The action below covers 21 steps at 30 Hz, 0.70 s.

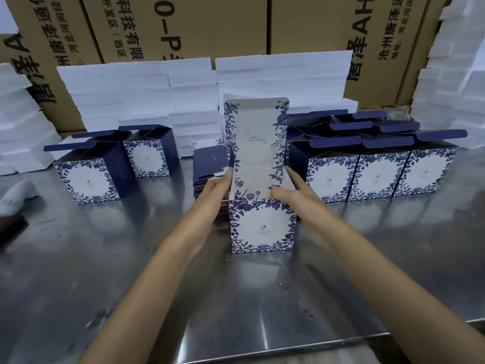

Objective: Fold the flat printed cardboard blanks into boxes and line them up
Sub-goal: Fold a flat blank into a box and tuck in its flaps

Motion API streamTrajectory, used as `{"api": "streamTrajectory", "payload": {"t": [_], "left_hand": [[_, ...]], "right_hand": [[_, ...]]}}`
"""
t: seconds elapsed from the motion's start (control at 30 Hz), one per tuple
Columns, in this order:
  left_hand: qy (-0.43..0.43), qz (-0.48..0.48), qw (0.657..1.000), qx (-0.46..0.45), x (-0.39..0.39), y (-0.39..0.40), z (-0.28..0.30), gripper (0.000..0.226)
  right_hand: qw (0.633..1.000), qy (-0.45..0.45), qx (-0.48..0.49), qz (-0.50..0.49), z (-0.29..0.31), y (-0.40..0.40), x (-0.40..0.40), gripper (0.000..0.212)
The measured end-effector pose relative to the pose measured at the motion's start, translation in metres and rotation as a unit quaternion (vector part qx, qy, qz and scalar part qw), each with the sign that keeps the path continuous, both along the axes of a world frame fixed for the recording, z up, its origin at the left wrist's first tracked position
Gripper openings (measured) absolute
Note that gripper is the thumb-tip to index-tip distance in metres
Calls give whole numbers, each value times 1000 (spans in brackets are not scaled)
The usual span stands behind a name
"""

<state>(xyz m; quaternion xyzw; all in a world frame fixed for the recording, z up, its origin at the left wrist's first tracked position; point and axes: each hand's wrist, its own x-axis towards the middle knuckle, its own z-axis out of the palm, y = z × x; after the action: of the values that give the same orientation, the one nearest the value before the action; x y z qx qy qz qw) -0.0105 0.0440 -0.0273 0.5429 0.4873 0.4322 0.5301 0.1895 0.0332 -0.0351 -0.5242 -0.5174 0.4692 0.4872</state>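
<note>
A blue-and-white floral box stands upright on the steel table in front of me, its tall lid flap raised behind. My left hand lies along its left side with straight fingers on the side flap. At the right side, my right hand has its index finger stretched along the right flap and its thumb at the front rim. Behind the left hand lies a stack of flat blanks. Folded boxes stand in a row at right and two at left.
The steel table reaches to a front edge at lower right. White foam blocks are piled behind the boxes and at both sides, with large brown cartons behind them. A white object lies at the far left.
</note>
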Motion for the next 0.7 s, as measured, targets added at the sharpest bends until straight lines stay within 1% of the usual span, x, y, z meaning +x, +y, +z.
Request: {"api": "streamTrajectory", "payload": {"t": [0.1,0.13,0.17,0.23,0.3,0.33,0.4,0.47,0.5,0.53,0.57,0.6,0.63,0.67,0.7], "left_hand": [[19,-24,1000,3,-1,0,3,80],[12,-36,999,-2,-1,0,5,81],[0,-45,999,-9,-1,0,6,85],[-17,-38,999,-16,1,1,11,98],[-29,-26,999,1,6,3,16,98],[-27,-19,999,10,10,5,18,95],[6,-7,999,35,17,7,19,90],[36,8,998,43,20,11,16,91],[36,15,999,38,20,12,15,92],[35,27,999,30,20,13,15,88],[36,42,998,22,17,13,15,79],[45,64,997,16,14,12,17,65],[69,86,994,17,10,13,18,46],[102,100,989,24,7,12,20,34],[131,103,985,36,4,12,19,34]], "right_hand": [[1000,6,0,-8,3,-3,-3,50],[1000,8,0,-14,5,-5,-4,55],[1000,11,0,-17,6,-6,-5,63],[1000,13,-5,-16,9,-9,-10,70],[1000,20,-15,-13,12,-12,-14,77],[999,27,-15,-13,12,-14,-15,77],[999,39,-6,-10,11,-14,-16,73],[999,52,-4,-9,10,-14,-16,68],[999,53,-6,-11,11,-14,-16,68],[998,52,-9,-13,11,-14,-15,72],[998,52,-11,-15,11,-14,-15,75],[999,50,-10,-14,11,-14,-15,75],[999,46,-7,-13,12,-15,-15,74],[999,43,-4,-10,12,-15,-15,71],[999,41,-2,-9,12,-14,-15,69]]}}
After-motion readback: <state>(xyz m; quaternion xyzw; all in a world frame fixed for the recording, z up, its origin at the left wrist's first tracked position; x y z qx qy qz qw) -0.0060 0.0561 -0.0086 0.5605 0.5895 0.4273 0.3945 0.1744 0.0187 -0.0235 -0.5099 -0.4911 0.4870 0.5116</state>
